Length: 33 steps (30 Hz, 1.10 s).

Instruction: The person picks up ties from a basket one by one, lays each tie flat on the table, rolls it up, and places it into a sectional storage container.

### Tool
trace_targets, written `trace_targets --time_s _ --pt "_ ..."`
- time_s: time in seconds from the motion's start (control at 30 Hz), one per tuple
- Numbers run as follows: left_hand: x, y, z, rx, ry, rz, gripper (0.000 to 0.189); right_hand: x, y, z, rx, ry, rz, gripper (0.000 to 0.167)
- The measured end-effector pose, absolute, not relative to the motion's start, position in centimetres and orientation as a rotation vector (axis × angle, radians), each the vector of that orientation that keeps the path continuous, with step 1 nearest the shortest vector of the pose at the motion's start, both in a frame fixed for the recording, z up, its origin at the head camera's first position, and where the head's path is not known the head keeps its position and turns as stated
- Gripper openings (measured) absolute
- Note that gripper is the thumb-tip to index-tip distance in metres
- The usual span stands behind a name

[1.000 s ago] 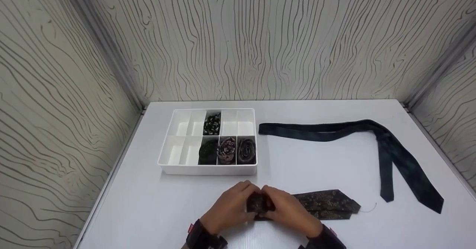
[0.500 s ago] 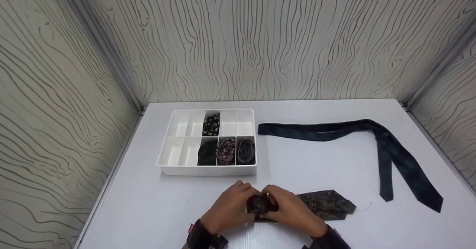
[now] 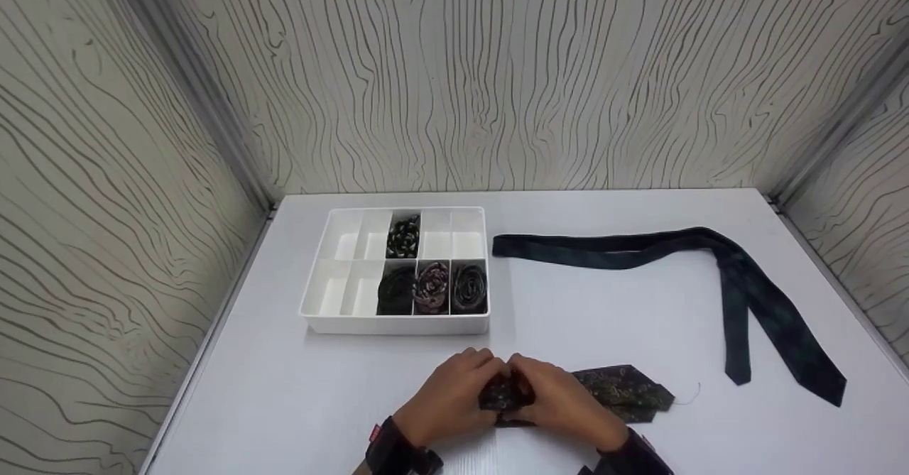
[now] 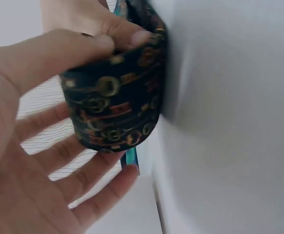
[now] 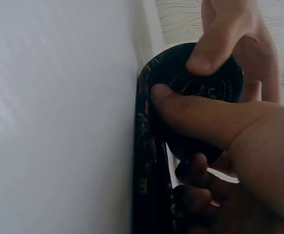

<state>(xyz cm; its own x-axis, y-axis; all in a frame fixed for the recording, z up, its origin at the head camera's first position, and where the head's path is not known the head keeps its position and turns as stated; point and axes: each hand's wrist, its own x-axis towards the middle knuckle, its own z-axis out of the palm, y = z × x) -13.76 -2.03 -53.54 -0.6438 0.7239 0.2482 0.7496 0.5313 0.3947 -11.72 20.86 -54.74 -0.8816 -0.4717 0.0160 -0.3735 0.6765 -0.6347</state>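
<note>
A dark patterned necktie (image 3: 625, 388) lies near the table's front, its left part wound into a thick roll (image 3: 501, 394) and its pointed end flat to the right. My left hand (image 3: 454, 398) holds the roll from the left; the left wrist view shows the thumb on the edge of the roll (image 4: 113, 107), small gold and red motifs on its cloth. From the right, my right hand (image 3: 562, 402) grips the same roll. Both thumbs press the spiral side of the roll (image 5: 169, 66) in the right wrist view, where the unrolled strip (image 5: 144, 161) runs along the table.
Behind the hands stands a white divided tray (image 3: 398, 325). Rolled ties fill several compartments, among them a black-and-white one (image 3: 403, 236) in the back row and a grey-black one (image 3: 469, 288) at front right. A dark green tie (image 3: 770, 312) lies bent across the right side.
The roll and both hands have shifted slightly right. The flat part of the patterned tie has become shorter, its pointed end drawn left. The tray and green tie stay put.
</note>
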Motion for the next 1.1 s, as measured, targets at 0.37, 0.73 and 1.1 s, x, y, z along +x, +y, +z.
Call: trace_targets --time_s 0.37,0.73,1.1 --pt "-13.6 -1.0 -53.6 -1.286 -2.710 -0.720 0.046 -11.3 21.4 -54.7 -0.689 2.733 -0.962 0.055" --pt "-13.6 -1.3 -53.5 -1.220 -2.754 -0.703 0.049 -11.3 22.4 -55.0 -0.614 2.797 -0.885 0.057" --pt "-13.6 -1.3 -52.9 -1.224 -2.694 -0.887 0.054 -11.7 22.8 -55.2 -0.588 2.989 -0.777 0.046"
